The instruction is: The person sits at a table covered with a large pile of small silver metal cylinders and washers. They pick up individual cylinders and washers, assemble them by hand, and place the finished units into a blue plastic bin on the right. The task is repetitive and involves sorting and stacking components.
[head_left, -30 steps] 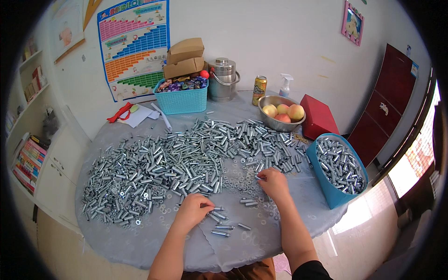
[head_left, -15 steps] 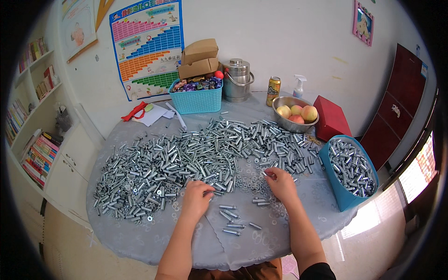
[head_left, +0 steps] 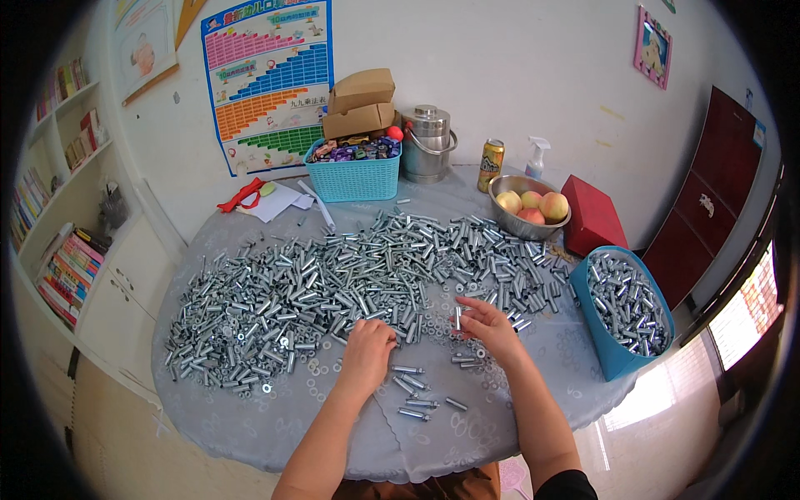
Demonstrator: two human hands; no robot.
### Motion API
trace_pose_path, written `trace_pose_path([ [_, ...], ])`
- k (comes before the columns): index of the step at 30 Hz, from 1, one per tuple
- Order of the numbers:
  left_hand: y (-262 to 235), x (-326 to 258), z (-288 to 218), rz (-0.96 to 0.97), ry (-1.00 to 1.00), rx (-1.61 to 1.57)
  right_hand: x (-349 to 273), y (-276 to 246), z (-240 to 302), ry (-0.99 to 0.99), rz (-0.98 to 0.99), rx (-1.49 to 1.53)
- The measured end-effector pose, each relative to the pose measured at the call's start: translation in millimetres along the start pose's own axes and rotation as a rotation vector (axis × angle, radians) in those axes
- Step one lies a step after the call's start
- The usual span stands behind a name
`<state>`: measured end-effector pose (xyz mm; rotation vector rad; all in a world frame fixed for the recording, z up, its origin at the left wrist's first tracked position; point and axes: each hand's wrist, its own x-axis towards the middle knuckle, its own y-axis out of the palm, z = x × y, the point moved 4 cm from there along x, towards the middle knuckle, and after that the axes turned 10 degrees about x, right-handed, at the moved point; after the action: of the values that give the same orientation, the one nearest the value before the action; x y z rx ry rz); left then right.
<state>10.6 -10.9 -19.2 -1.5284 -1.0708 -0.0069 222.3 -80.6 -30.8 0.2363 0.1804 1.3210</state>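
Observation:
My right hand (head_left: 492,327) pinches a short silver metal sleeve (head_left: 457,318) between thumb and fingers, held upright above scattered washers (head_left: 437,325). To its left, my left hand (head_left: 367,354) has its fingers closed together at the near edge of the heap; what they hold, if anything, is hidden. A wide heap of loose bolts, sleeves and washers (head_left: 292,292) spreads over the table beyond both hands. Several assembled anchor bolts (head_left: 418,403) lie between my forearms, and a few more pieces (head_left: 467,360) rest just below my right hand.
A blue bin (head_left: 612,350) full of metal sleeves stands at the table's right side. Along the back are a turquoise basket (head_left: 354,182) of toy cars, a steel pot (head_left: 427,146), a yellow can (head_left: 491,165), a spray bottle (head_left: 537,158), a fruit bowl (head_left: 533,230) and a red box (head_left: 593,218).
My right hand has shifted left and turned, so the sleeve now stands upright in its fingers. My left hand has moved slightly right, toward it. The bolts between my forearms have stayed put.

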Motion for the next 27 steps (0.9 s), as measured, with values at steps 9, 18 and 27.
trace_pose_path([
  [9,5.9,-3.3,17.3,-0.145,-0.568,-1.132,-12.1,32.5,-0.6,-0.159,0.070,-0.427],
  [18,12.5,-7.1,9.5,-0.011,-0.742,-1.358,-19.4,52.0,5.1,-0.324,0.114,-0.663],
  [27,14.1,-9.3,-3.8,-0.010,-0.627,-1.091,-22.8,56.9,11.8,-0.446,0.107,-0.691],
])
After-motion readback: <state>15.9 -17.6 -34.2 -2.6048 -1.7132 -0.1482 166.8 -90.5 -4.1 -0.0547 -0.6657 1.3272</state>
